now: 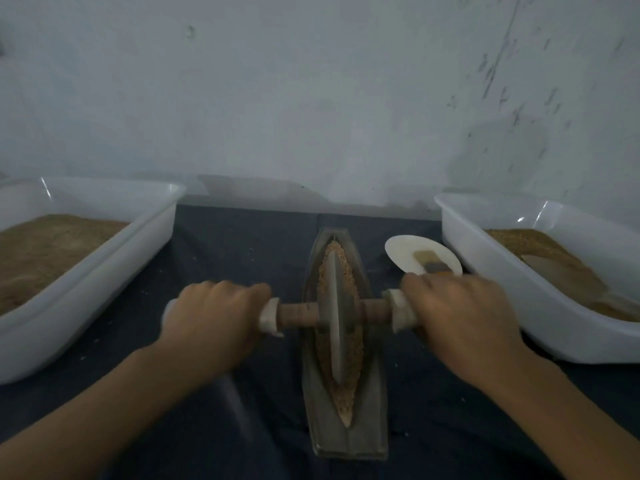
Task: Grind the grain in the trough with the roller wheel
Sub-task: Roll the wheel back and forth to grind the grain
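A boat-shaped grey trough [375, 424] lies lengthwise on the dark cloth in front of me, filled with brown grain [355, 355]. A thin grey roller wheel [333, 317] stands upright in the grain near the trough's middle. A wooden axle [298, 314] runs through it, with pale handles on both ends. My left hand [211, 317] grips the left handle. My right hand [460, 320] grips the right handle. Both hands cover most of the handles.
A white tub [145, 251] with brown ground material stands at the left, and another white tub [485, 271] with grain at the right. A small white dish [401, 251] holding a brush lies behind my right hand. A pale wall rises just past the trough.
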### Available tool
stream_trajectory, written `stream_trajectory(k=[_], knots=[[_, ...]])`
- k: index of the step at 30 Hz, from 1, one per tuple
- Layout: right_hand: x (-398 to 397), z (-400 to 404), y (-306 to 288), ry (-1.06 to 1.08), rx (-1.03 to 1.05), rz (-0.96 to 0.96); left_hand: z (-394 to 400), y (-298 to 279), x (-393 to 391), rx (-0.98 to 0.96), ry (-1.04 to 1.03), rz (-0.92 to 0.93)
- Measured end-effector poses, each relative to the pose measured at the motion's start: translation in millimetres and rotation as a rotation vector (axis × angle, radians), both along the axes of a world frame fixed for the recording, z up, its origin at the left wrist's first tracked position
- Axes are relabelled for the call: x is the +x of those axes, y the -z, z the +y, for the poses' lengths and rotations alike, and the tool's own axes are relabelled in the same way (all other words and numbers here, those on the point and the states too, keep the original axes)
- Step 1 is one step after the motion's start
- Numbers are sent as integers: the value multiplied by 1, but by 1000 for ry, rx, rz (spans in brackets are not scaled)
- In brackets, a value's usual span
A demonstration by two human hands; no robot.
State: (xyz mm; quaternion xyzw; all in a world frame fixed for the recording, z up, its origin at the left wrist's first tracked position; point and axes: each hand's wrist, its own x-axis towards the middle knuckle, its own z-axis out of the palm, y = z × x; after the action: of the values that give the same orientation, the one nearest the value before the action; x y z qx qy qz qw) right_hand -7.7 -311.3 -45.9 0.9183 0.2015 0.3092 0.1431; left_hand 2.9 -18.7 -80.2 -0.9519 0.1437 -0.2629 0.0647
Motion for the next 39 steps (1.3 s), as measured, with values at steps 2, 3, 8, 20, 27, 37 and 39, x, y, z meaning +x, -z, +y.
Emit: stream_trajectory(k=[2, 3, 8, 20, 27, 37, 39], knots=[[-14, -9, 4, -87, 85, -29, 6, -4, -23, 22, 112, -104], [-15, -11, 7, -96, 106, 0, 8, -6, -28, 25, 126, -120], [41, -4, 19, 59, 71, 53, -8, -11, 17, 106, -49, -69], [37, -2, 9, 33, 8, 8, -5, -5, 25, -18, -64, 7], [0, -13, 17, -64, 142, 23, 2, -15, -16, 124, 23, -56], [110, 7, 10, 163, 95, 89, -17, -19, 94, -57, -102, 41], [92, 5, 11, 154, 83, 104, -17, -19, 78, -47, -97, 45]])
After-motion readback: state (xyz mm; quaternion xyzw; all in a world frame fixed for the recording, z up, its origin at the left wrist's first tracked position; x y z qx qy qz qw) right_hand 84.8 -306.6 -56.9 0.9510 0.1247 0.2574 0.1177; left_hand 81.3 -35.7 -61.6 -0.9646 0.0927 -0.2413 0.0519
